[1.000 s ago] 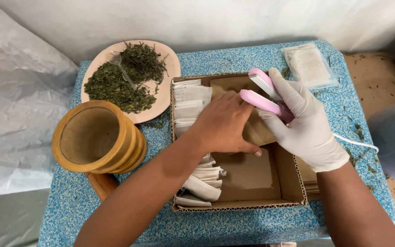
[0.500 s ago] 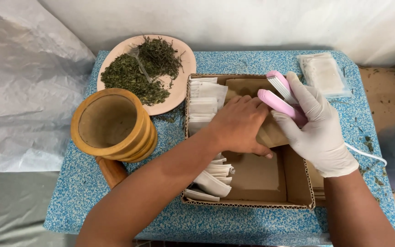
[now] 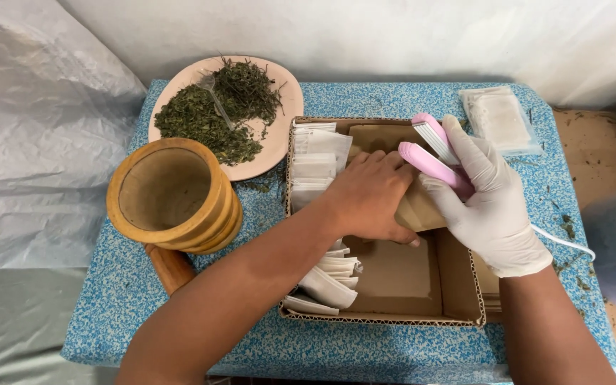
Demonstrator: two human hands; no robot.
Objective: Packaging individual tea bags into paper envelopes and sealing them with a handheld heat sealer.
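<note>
Over the cardboard box (image 3: 458, 314), the bare left hand (image 3: 372, 196) still presses a brown paper pouch (image 3: 422, 210) flat while the gloved right hand (image 3: 490, 203), unmoved, stays wrapped around a pink handheld sealer (image 3: 433, 153) whose arms straddle the pouch's edge.

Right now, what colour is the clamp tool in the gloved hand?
Pink, seen in the head view: clamp tool, gloved right hand.

Matt wooden mortar (image 3: 172, 194), corrugated cardboard box (image 3: 393, 285), glossy plastic sealer (image 3: 433, 160).
</note>
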